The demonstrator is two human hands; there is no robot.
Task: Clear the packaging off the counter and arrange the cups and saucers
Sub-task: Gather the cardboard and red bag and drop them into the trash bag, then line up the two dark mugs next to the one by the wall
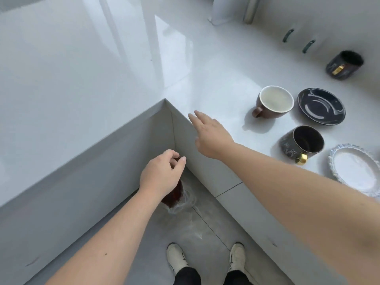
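Observation:
My left hand [162, 175] hangs over the floor in the counter's inner corner, fingers pinched on a dark brown object [173, 195] with blurred clear plastic wrap [183, 203] around its lower part. My right hand [207, 134] is open, fingers spread, above the counter edge [185, 118]. On the right of the counter stand a brown cup with a white inside [273, 103], a dark saucer [320, 105], a dark cup with a gold handle [304, 142], a second dark cup [345, 65] farther back, and a white ornate saucer [355, 171].
The white glossy counter [82, 79] is L-shaped and wraps around me. Two cabinet handles [287, 34] show at the back right. My white shoes [176, 258] stand on the grey tiled floor [205, 223].

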